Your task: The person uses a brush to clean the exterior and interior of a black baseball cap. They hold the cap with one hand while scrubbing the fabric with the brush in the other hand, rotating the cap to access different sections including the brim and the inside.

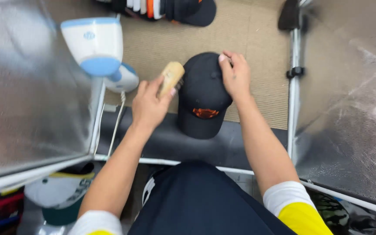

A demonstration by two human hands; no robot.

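At the centre of the beige ribbed mat (257, 48) sits a black fabric baseball cap with an orange embroidered emblem (202, 93), its brim hanging toward the wearer over the dark front ledge (223, 146). The right hand (236, 76) lies spread on the cap's crown, fingers pressing the far side of the dome without closing round it. Just left of the cap, the left hand (149, 104) is clenched around a pale wooden-backed brush (171, 77), whose bristles meet the cap's left panel. Farther left of the cap stands a white-and-blue plastic handheld appliance (99, 52) with a white cord — beside a silvery reflective panel (27, 87); a matching panel (349, 109) rises to the cap's right. Beyond the cap lies a row of stacked caps (162, 8). The cap looks light and soft, its crown likely to dent under pressure; the stiffer brim or a flat palm on the crown would seem the safest hold.
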